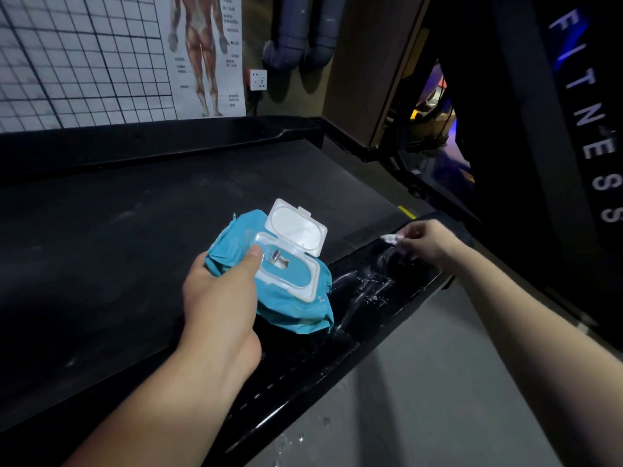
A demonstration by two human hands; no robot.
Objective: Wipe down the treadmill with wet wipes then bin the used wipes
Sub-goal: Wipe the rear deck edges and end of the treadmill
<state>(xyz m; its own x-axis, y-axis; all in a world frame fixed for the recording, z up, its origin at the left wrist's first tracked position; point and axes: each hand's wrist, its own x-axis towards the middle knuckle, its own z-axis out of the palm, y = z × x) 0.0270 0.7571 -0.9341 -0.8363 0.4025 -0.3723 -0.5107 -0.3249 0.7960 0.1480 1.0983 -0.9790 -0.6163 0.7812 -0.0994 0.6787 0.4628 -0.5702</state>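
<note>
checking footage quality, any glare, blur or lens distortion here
Head view: dim overall; wet streaks glint on the glossy black treadmill side rail; the small white wipe pinched by the right hand looks blurred; the teal wet-wipe pack in the left hand is sharp; wide-angle bends the white grid wall chart.

The pack of wipes [293, 298] is soft teal plastic film, crinkled and faintly shiny; its flip lid [296, 227] is hard white plastic, smooth and semi-glossy. The wipe [391, 238] at the right looks like thin white cloth, crumpled. The treadmill belt [135, 247] is matt black and finely textured, with pale dusty scuffs. The side rail [371, 291] on its right is glossy black plastic, streaked with wet film and droplets. The near floor [421, 382] is smooth matt grey. Far off, the wall poster [202, 55] is paper, the pipes [293, 35] dull grey plastic, the panel [364, 62] wood-grained brown.
</note>
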